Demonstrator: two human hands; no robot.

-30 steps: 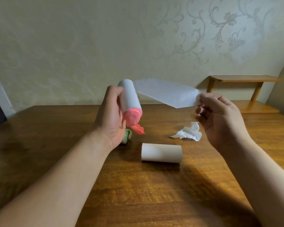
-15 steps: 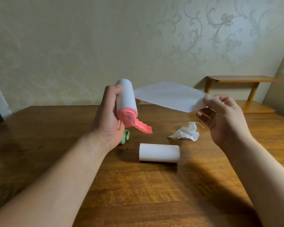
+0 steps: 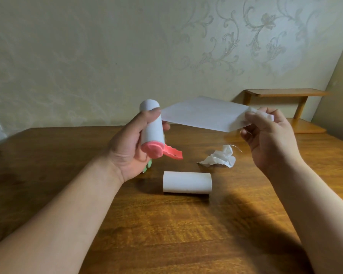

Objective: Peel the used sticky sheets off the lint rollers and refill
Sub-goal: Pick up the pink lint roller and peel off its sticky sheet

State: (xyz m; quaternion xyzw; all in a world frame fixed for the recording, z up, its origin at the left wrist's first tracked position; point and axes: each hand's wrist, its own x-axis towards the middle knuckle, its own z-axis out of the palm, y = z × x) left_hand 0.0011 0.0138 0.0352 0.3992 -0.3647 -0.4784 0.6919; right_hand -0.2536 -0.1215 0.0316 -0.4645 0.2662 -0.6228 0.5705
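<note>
White refill roll (image 3: 187, 182) lying on its side on table (image 3: 166, 234), nearest. Beyond, right: crumpled sheet (image 3: 219, 156). Left hand (image 3: 130, 144) wrapped tight around pink-ended roller (image 3: 151, 128), held above table, tilted. Right hand (image 3: 269, 139) pinching corner of peeled sheet (image 3: 204, 114), stretched rightward, still attached to roller. Farthest right: shelf (image 3: 285, 92).

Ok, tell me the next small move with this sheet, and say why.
Probably keep pulling with the right hand until the sheet tears free of the pink lint roller, which the left hand grips. The sheet is stretched taut yet still joined to the roll. It could then go beside the crumpled sheet on the table.
</note>
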